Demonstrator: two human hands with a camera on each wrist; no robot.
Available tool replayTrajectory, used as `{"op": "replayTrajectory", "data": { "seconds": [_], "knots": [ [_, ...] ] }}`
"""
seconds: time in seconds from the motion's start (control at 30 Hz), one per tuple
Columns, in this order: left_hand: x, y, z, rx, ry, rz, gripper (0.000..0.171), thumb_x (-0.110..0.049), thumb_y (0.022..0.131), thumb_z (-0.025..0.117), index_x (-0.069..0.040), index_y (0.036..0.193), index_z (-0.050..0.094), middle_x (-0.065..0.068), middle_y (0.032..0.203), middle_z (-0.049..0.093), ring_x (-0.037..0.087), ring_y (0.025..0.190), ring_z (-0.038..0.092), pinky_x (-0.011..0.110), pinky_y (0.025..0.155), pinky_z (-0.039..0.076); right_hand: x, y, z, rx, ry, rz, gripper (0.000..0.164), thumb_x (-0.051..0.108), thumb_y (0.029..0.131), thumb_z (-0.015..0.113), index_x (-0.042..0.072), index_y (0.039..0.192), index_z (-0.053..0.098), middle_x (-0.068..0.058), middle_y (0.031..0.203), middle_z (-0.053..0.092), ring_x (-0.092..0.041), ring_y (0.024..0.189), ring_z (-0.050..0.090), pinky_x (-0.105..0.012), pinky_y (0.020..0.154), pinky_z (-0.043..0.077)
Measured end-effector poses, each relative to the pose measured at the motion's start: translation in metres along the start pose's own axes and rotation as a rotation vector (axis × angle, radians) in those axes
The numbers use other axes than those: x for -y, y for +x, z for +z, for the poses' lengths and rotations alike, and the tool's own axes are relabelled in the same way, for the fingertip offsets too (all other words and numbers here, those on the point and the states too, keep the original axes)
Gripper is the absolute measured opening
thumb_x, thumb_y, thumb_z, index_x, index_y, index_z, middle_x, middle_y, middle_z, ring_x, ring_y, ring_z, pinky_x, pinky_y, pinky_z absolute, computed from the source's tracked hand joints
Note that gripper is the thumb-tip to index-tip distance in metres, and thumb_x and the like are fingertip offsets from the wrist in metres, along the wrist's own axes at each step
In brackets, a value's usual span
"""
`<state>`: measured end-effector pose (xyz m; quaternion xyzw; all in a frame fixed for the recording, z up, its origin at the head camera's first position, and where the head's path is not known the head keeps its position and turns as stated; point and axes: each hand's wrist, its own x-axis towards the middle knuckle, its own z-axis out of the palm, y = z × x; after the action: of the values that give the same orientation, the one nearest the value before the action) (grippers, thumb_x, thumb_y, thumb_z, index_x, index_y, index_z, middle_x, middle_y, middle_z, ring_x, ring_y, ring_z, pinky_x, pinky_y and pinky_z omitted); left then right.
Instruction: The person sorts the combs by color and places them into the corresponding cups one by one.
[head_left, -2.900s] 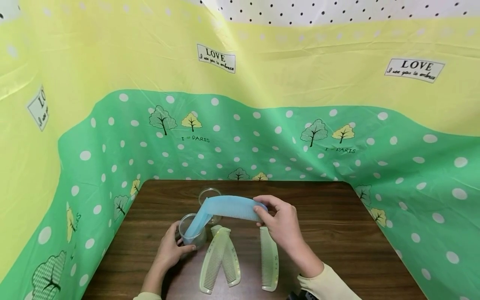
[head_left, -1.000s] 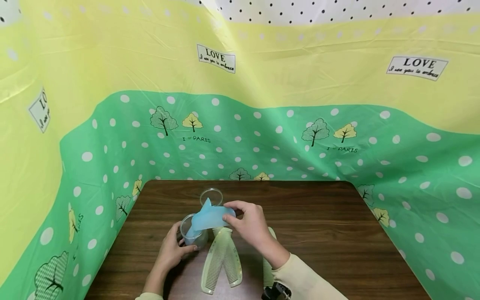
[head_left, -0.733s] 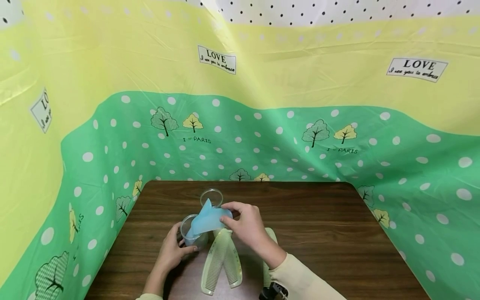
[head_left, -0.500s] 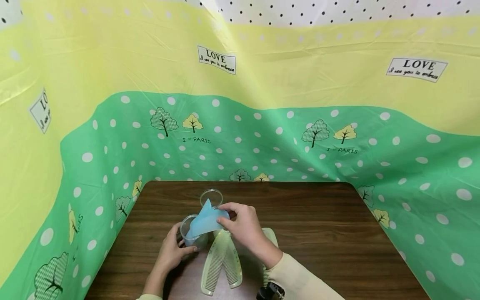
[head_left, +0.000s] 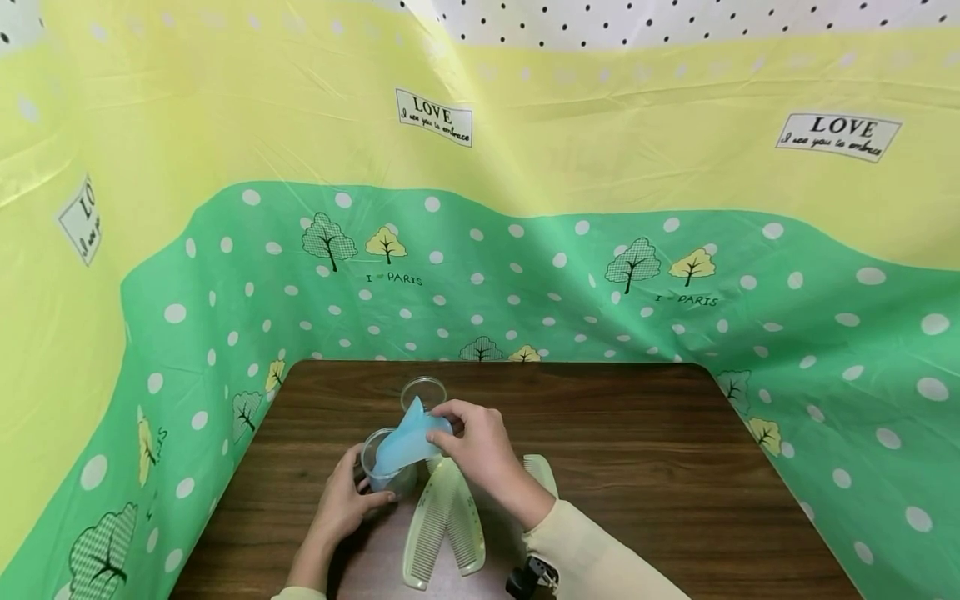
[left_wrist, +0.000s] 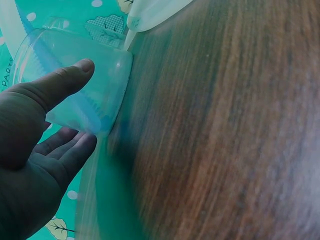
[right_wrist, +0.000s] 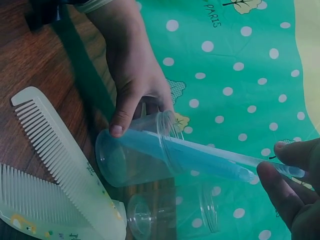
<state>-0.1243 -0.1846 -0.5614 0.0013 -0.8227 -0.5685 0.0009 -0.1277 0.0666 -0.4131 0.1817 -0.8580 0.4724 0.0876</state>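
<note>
My left hand (head_left: 341, 504) grips a clear plastic jar (head_left: 397, 483), thumb on one side and fingers on the other. Inside it leans a blue comb (right_wrist: 210, 162), its upper end sticking out past the rim. A second blue comb (head_left: 408, 448) is pinched by its outer end between thumb and fingers of my right hand (head_left: 480, 446). Its far end lies within the jar's mouth, beside the first comb. In the left wrist view, blue teeth show through the jar wall (left_wrist: 112, 70).
Two pale green combs (head_left: 429, 521) lie crossed just right of the jar. Another green comb (head_left: 542, 471) is partly hidden under my right forearm. A second clear jar (head_left: 423, 387) stands behind, on the dark wooden table (head_left: 637, 467). A printed curtain (head_left: 525, 275) surrounds the table.
My right hand has moved left and slightly down, carrying the second blue comb from above the table into the jar's mouth. The left hand and jar have stayed in place.
</note>
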Motion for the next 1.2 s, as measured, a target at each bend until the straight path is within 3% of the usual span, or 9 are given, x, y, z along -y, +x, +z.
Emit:
{"op": "replayTrajectory", "data": {
  "seconds": [0.33,0.57,0.73,1.2],
  "knots": [
    [0.003,0.002,0.0,-0.002,0.018,0.001,0.091,-0.004,0.071,0.094,-0.004,0.147,0.043,0.022,0.147,0.049,0.042,0.139,0.049,0.043,0.11,0.054,0.0,0.003,0.006,0.048,-0.022,0.025,0.029,0.012,0.089,0.081,0.006,0.117,0.077,-0.005,0.101,0.077,-0.009,0.08,0.068,-0.018,0.063,0.057],
    [0.002,0.001,0.0,-0.007,0.021,0.001,0.091,-0.004,0.07,0.094,-0.005,0.146,0.044,0.021,0.146,0.05,0.04,0.138,0.05,0.042,0.11,0.054,-0.001,0.004,0.009,0.07,-0.035,0.008,0.03,0.009,0.09,0.076,0.005,0.119,0.076,-0.006,0.105,0.077,-0.006,0.072,0.063,-0.019,0.061,0.055],
    [0.002,0.0,0.0,-0.007,0.016,0.003,0.091,-0.004,0.07,0.094,-0.005,0.147,0.044,0.021,0.147,0.05,0.04,0.139,0.05,0.043,0.11,0.053,-0.004,0.004,0.014,0.088,-0.058,-0.023,0.028,0.008,0.09,0.075,0.005,0.118,0.076,-0.006,0.105,0.072,-0.009,0.079,0.066,-0.017,0.064,0.056],
    [0.004,0.003,0.0,-0.014,0.024,0.012,0.091,-0.003,0.069,0.095,-0.005,0.146,0.045,0.022,0.146,0.051,0.04,0.138,0.05,0.041,0.108,0.055,-0.003,0.009,0.023,0.039,-0.065,-0.035,0.028,0.013,0.087,0.083,0.005,0.114,0.077,-0.006,0.101,0.072,-0.012,0.08,0.068,-0.016,0.065,0.058]
  ]
}}
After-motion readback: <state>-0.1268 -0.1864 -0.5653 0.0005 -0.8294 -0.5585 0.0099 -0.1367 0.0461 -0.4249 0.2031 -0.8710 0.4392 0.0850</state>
